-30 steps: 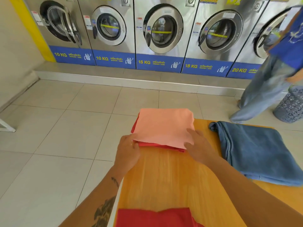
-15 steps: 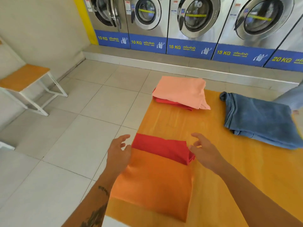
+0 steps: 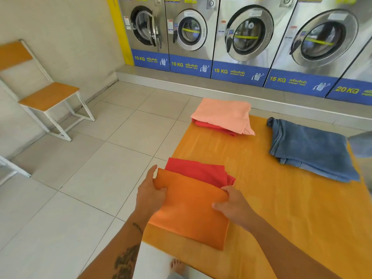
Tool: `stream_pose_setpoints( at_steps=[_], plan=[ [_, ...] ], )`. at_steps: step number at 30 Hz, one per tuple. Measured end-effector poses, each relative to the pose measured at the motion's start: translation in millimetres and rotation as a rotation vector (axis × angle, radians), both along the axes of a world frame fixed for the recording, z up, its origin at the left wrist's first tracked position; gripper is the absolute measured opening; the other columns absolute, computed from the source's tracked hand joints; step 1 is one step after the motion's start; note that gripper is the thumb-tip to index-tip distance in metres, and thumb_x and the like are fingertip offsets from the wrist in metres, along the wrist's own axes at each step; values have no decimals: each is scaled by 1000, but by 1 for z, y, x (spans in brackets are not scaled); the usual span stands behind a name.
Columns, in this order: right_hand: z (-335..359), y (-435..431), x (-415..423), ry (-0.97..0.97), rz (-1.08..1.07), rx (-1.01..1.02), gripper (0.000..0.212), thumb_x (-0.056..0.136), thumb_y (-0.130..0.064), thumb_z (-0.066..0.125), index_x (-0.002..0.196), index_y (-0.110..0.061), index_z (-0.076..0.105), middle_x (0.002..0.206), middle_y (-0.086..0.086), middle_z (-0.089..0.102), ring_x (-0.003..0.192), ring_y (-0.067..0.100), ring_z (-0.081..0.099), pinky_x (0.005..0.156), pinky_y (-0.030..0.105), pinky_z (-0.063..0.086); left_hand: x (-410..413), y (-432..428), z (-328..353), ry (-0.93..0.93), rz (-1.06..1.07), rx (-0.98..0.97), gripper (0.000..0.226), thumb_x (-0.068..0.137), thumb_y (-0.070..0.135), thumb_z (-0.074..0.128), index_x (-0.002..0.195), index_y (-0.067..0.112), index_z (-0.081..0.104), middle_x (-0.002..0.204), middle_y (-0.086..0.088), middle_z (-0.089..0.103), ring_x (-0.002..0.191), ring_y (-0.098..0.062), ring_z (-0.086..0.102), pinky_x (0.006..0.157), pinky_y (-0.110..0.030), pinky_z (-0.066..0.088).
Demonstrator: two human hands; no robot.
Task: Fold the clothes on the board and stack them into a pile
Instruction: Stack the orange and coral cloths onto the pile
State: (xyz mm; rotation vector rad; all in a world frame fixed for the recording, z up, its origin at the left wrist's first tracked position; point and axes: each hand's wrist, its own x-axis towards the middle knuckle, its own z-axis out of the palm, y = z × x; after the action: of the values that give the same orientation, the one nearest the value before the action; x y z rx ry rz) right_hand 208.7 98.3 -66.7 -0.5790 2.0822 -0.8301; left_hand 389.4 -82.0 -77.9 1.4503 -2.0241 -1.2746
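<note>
Head: both hands (image 3: 150,195) (image 3: 234,207) gripping orange cloth (image 3: 191,208) on board (image 3: 281,208).

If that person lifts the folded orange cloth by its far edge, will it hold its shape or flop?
Probably flop: the orange cloth looks thin and soft, creasing where the left hand and right hand pinch it. It likely weighs little, being a flat fold. It may drag the red cloth tucked beneath it along the board.

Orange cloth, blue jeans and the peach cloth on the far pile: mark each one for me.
orange cloth (image 3: 191,210): head view, middle of its top face, between the hands.
blue jeans (image 3: 310,150): head view, centre of the folded denim.
peach cloth (image 3: 223,114): head view, middle of its top layer.
</note>
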Motion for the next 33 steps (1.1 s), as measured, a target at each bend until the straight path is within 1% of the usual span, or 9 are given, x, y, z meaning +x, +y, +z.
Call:
stream_pose_setpoints(
  at_steps=[6, 12, 15, 18, 21, 23, 26, 28, 33],
  plan=[
    [-1, 0, 0, 50, -41, -79, 27, 79, -8, 64, 97, -26, 54, 93, 1, 61, 78, 15, 59, 64, 35, 48, 0, -9, 1, 114, 24, 146, 60, 80, 2, 62, 132, 31, 53, 102, 4, 63, 92, -17, 63, 70, -29, 52],
    [11, -8, -12, 96, -144, -267, 27, 78, 3, 54, 83, -23, 57, 79, 0, 56, 66, 16, 50, 56, 37, 37, -8, -16, 4, 234, -41, 90, 46, 80, 1, 65, 119, 26, 64, 113, 6, 63, 103, -12, 60, 80, -20, 46],
    [9, -10, -19, -8, -185, -230, 26, 78, 0, 62, 92, -22, 62, 87, 2, 62, 74, 18, 57, 63, 39, 46, -11, -26, -5, 67, -127, 140, 47, 80, 15, 69, 124, 31, 59, 128, 1, 43, 109, -18, 55, 90, -32, 50],
    [2, -9, -19, -251, -160, -100, 40, 78, -9, 75, 113, -24, 62, 109, 1, 68, 99, 20, 65, 84, 40, 55, -8, -33, -14, -194, -216, 135, 64, 78, 31, 68, 138, 34, 45, 136, -1, 32, 123, -27, 41, 102, -46, 45],
    [-4, -7, -16, -165, -182, -79, 31, 77, -10, 75, 106, -20, 68, 104, 4, 72, 95, 22, 68, 82, 42, 56, -4, -33, -20, -328, -244, 31, 66, 82, 35, 65, 143, 27, 42, 143, -1, 31, 133, -29, 26, 107, -49, 38],
    [-4, -7, -13, 27, -179, -92, 21, 70, -18, 77, 90, -24, 71, 102, 6, 67, 96, 28, 65, 84, 50, 55, -1, -31, -22, -263, -243, -70, 56, 81, 32, 67, 135, 25, 52, 145, 4, 33, 134, -24, 24, 107, -50, 37],
    [0, -4, -9, 298, -74, -123, 30, 66, -22, 80, 84, -39, 64, 108, -11, 48, 109, 19, 47, 95, 41, 43, 3, -28, -20, -145, -265, -239, 30, 77, 24, 71, 107, 23, 66, 136, 13, 43, 131, -18, 29, 103, -46, 36],
    [6, -1, -6, 371, -27, -213, 30, 67, -17, 82, 84, -35, 65, 106, -17, 48, 105, 13, 46, 92, 33, 39, 3, -25, -14, -93, -287, -287, 28, 75, 20, 68, 103, 23, 67, 126, 16, 51, 124, -14, 35, 101, -39, 34],
    [10, 12, -4, 77, -147, -353, 13, 82, -4, 68, 86, -15, 61, 89, 15, 63, 80, 27, 59, 70, 36, 44, 1, -16, 11, 128, -265, -19, 15, 85, 17, 56, 94, 27, 60, 85, 4, 67, 78, -16, 61, 67, -33, 50]
  ],
)
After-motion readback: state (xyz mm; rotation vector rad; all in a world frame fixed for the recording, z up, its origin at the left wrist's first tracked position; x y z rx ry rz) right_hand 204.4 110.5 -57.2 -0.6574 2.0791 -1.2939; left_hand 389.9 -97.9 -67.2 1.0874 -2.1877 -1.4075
